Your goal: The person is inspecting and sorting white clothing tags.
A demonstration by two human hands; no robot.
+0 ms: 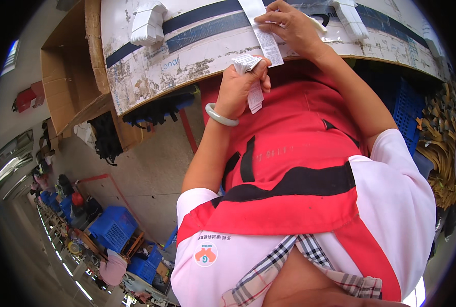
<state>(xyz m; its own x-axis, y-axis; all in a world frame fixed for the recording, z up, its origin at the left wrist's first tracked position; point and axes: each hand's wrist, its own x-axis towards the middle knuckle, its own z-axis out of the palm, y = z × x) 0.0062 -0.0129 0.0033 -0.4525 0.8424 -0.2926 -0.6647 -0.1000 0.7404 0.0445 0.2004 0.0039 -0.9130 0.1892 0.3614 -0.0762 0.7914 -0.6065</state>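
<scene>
2 hands (241, 84) (289, 25) on white paper labels (266, 43).

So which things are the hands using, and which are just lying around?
In use:
- left hand, holding a bundle of folded white labels
- right hand, pinching a long white label strip
- worn table

Lying about:
- stack of white labels
- cardboard box
- blue crates

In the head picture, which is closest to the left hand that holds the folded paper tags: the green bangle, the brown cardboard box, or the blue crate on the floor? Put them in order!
From the left hand:
1. Green bangle, right on that hand's wrist.
2. Brown cardboard box, off to the left past the worn table edge.
3. Blue crate, far down at the lower left on the floor.
</scene>
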